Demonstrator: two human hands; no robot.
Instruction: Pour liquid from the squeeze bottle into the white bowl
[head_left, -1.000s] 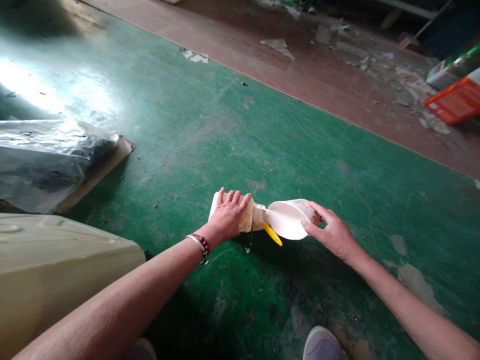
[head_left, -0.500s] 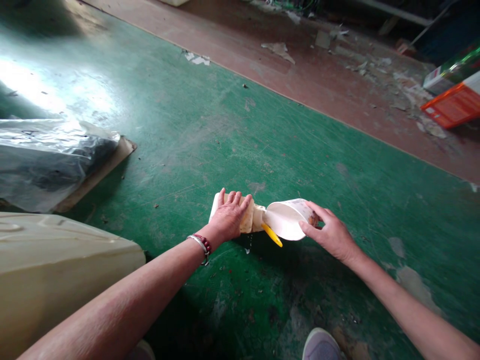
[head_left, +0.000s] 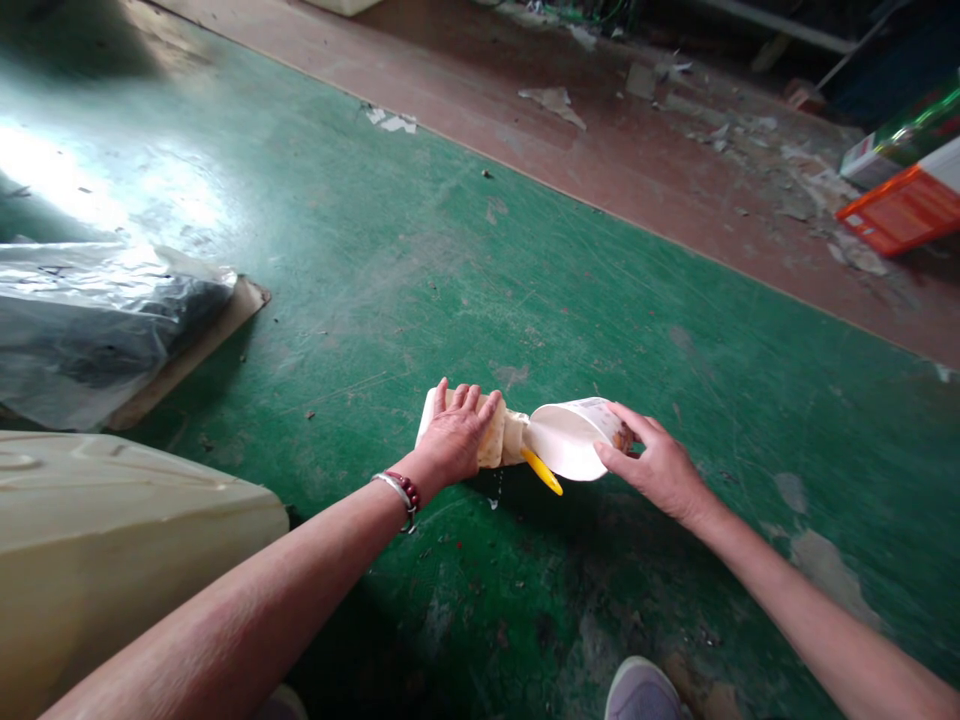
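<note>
Near the middle of the view, my left hand (head_left: 455, 437) grips a whitish, stained bottle (head_left: 491, 443) that lies tilted with its neck toward the right. A yellow cap or lever (head_left: 542, 471) hangs by the neck. My right hand (head_left: 658, 462) holds a white paper cup (head_left: 568, 442) on its side, thumb on the near rim and fingers around the back. The cup's mouth faces the bottle's neck, and the two meet or nearly meet. White drops show just below the bottle. The bottle's far side is hidden under my left palm.
Green floor (head_left: 420, 290) lies under my hands. A cream plastic container (head_left: 135, 560) is at the lower left, with a plastic-wrapped dark bundle (head_left: 97, 320) behind it. An orange box (head_left: 896, 210) stands at the right. A shoe (head_left: 643, 690) shows at the bottom.
</note>
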